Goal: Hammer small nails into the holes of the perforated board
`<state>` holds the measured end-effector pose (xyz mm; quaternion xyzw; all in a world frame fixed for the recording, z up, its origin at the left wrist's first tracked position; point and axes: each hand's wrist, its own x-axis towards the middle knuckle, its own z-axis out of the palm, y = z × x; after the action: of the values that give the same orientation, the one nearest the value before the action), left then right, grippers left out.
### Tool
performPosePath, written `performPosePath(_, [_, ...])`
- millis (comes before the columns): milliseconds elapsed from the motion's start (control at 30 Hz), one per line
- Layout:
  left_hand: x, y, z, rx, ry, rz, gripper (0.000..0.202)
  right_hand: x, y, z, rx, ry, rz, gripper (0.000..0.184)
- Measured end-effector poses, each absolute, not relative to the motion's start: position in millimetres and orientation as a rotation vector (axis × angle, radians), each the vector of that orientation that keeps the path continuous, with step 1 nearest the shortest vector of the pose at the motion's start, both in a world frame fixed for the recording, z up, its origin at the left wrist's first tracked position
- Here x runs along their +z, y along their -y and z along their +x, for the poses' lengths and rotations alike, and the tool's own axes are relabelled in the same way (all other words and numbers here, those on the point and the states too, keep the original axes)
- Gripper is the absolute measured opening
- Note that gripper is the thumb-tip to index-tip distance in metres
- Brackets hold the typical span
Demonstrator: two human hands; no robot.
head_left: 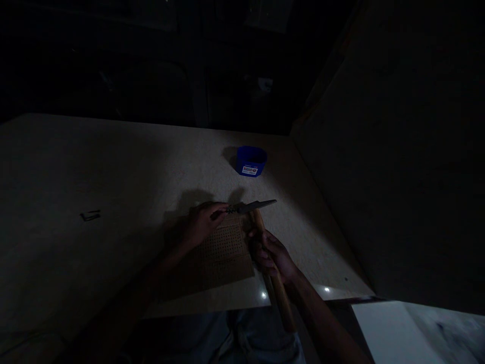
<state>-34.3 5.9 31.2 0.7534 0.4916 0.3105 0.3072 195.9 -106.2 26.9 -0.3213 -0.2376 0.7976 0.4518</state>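
Note:
The scene is very dark. My right hand (272, 255) is wrapped round the wooden handle of a hammer (261, 222), whose metal head lies level over the far edge of a brown board (223, 253) dotted with rows of small holes or nails. My left hand (204, 220) rests on the board's far left corner, its fingers pinched on a small dark thing, perhaps a nail, right beside the hammer head. The board lies flat on a pale table (113, 167).
A small blue tub (251, 161) with a label stands on the table beyond the board. A small dark object (90, 216) lies at the left. A wall panel (397, 177) rises along the table's right edge. A white sheet (394, 333) shows at the bottom right.

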Motion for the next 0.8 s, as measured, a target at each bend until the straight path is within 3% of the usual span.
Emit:
performPosePath(267, [23.2,-3.9,-32.6,0.889,-1.293,1.912,0.021,38.5,111.3,190.2,1.848,0.71,-1.001,0.056])
performPosePath(600, [22.9,-3.9,-31.3,0.815,-1.339,1.88,0.025,122.8,109.3,180.4,1.326,1.389,-1.306,0.04])
performPosePath(800, [20.1,-5.2,-27.0,0.842,-1.313,1.833,0.031,106.6,94.3,170.7,1.368,1.546,-1.502,0.047])
